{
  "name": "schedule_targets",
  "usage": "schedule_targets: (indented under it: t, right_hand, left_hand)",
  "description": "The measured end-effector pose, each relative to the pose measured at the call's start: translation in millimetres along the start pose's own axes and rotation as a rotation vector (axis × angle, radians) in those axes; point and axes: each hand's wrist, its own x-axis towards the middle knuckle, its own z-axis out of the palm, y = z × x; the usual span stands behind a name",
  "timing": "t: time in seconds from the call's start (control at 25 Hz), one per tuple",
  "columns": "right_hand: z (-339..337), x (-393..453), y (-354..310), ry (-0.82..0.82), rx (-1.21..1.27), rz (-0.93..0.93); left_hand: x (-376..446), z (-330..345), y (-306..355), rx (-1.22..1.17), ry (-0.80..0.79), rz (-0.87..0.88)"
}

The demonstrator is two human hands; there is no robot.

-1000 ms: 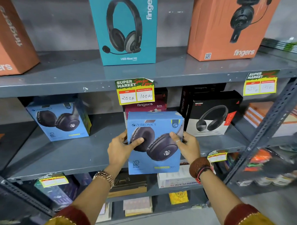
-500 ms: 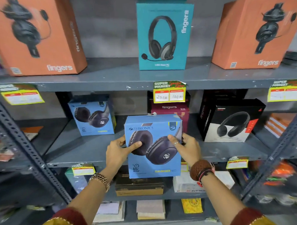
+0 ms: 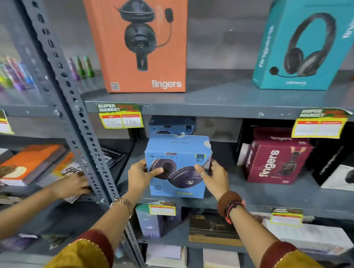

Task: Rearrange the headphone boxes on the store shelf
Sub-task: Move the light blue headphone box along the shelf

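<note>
Both hands held the blue Zebronics headphone box (image 3: 178, 166) upright at the front of the middle shelf (image 3: 264, 199), printed face toward the camera. Left hand (image 3: 140, 176) gripped the box's left edge, thumb pressed across the front on the pictured ear cup, remaining fingers wrapped behind and out of sight. Right hand (image 3: 213, 176) gripped the right edge the same way, thumb on the front, a ring visible on one finger. Whether the box bottom rested on the shelf or hung just above it could not be told. A second blue box (image 3: 172, 126) of the same kind stood directly behind it, deeper on the same shelf and partly hidden. To the right, well apart, a maroon fingers box (image 3: 273, 160) stood on the same shelf, with a black box (image 3: 340, 168) just beside it further right. On the top shelf (image 3: 221, 96) an orange fingers box (image 3: 141, 43) stood upright above and to the left, and a teal fingers box (image 3: 303, 45) stood to the right, tilted in view. Yellow price tags (image 3: 121, 117) hung from the shelf edges. A perforated grey upright (image 3: 79, 125) divided the bays; left of it another person's hand (image 3: 71, 186) rested near stacked books (image 3: 30, 163). The view was slightly motion-blurred.
</note>
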Motion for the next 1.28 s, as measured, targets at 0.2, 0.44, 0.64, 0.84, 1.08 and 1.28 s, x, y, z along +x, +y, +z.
schedule_targets:
  t: [0.2, 0.44, 0.64, 0.84, 1.08, 1.28]
  right_hand:
    - [32.5, 19.4, 0.5, -0.003, -0.036, 0.008]
    - [43.6, 32.8, 9.4, -0.006, -0.038, 0.043]
    - [44.3, 37.3, 13.5, -0.022, -0.009, 0.062]
    - [28.9, 28.2, 28.4, -0.083, 0.042, 0.081]
    - [-47.3, 12.1, 74.2, -0.009, 0.078, 0.124]
    - [-137.6, 7.0, 117.4, 0.107, 0.116, 0.137]
  left_hand:
    - [31.4, -13.9, -19.3, 0.014, 0.011, -0.027]
    - [51.3, -13.0, -24.8, -0.017, -0.027, -0.038]
    - [53.7, -10.6, -33.1, -0.055, -0.035, -0.012]
    - [39.3, -2.2, -48.8, -0.011, 0.042, 0.009]
    - [-32.7, 47.2, -79.7, -0.057, 0.318, -0.193]
    - [-72.6, 133.7, -68.0, -0.086, 0.331, -0.226]
